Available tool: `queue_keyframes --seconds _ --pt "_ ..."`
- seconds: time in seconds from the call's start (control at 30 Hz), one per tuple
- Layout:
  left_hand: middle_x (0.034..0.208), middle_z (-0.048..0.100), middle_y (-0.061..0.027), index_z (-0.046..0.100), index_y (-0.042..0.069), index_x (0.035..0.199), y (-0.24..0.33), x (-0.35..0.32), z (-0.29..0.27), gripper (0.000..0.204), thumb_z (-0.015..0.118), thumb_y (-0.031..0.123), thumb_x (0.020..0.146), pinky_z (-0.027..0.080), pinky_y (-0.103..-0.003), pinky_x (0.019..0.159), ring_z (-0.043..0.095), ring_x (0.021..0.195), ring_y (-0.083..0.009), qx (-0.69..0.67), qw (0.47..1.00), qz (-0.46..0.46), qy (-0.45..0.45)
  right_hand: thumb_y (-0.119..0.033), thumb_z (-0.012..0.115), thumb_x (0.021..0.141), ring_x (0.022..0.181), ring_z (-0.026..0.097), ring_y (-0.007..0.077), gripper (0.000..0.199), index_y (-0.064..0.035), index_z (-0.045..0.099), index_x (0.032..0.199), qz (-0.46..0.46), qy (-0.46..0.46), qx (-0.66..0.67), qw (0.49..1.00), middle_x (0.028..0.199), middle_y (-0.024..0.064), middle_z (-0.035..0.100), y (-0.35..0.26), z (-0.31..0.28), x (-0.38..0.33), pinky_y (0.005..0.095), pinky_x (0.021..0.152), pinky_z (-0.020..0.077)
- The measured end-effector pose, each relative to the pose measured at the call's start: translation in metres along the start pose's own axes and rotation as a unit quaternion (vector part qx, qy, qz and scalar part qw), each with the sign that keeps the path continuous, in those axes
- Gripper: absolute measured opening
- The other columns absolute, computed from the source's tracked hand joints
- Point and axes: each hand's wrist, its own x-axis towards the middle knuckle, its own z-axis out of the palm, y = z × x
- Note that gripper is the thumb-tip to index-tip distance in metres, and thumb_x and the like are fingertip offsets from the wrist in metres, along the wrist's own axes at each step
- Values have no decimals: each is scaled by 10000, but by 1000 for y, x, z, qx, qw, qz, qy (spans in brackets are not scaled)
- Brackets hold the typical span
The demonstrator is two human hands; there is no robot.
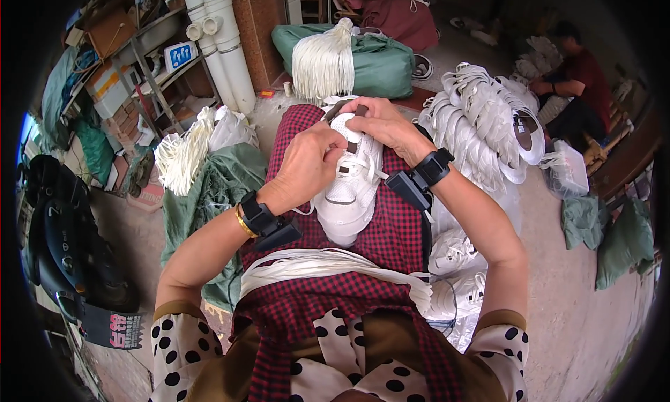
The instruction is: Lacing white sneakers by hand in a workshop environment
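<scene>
A white sneaker (341, 217) lies on my lap, toe toward me, over a red-and-black checked apron (293, 133). White lace crosses its lower eyelets, and a loose length hangs at the side. My left hand (310, 161) is closed in a pinch at the left eyelet row; what its fingertips grip is hidden. With thumb on the tongue and fingers at the dark-lined collar, my right hand (391, 128) grips the sneaker's top. Across my lap, nearer my body, rests a bundle of white shoelaces (328, 266).
More lace bundles lie on green sacks (380, 60) ahead and at left. A large pile of white shoes (481, 123) stands at right, with laced sneakers (453, 252) below it. A scooter (66, 241) is parked left. Two other people sit working at the back.
</scene>
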Motion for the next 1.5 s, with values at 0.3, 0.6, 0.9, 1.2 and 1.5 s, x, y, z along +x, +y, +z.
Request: queue_keyframes --seconds 0.3,0.6,0.9,1.2,1.5 --pt "948 635 -68 619 41 1156 12 16 -9 461 801 6 734 507 -295 666 622 768 -129 -48 993 -108 -26 -193 701 820 688 559 94 296 -20 702 1060 -16 4 -58 998 794 26 649 -5 -2 -6 279 602 455" --pt "1256 612 -143 416 103 1490 -4 34 -20 898 824 0 697 482 -391 1015 607 1152 -267 -10 986 -88 -140 -206 691 851 875 586 131 410 -4 614 1199 -100 43 -80 991 1016 79 656 6 1 -15 303 756 488" --pt "1425 543 -85 336 32 1537 -44 44 -10 873 789 -21 792 485 -306 1019 580 1196 -125 -442 862 -88 -234 -123 704 841 1039 628 202 496 -12 517 1287 -133 100 -60 984 1194 121 659 9 7 -25 338 820 519" --pt "1150 679 -39 464 -29 1423 -57 45 -8 715 799 -27 791 533 -263 900 647 1010 -93 -453 848 -152 -229 33 637 824 899 609 169 143 -19 681 950 -207 148 -175 951 946 66 645 4 11 -47 276 706 520" --pt "1111 691 -50 538 -40 1338 -54 44 -13 602 801 -10 797 541 -245 838 655 952 -83 -475 830 -162 -242 -18 746 773 1017 612 237 221 -1 677 981 -232 132 -332 905 960 130 642 -10 26 -62 340 790 526"
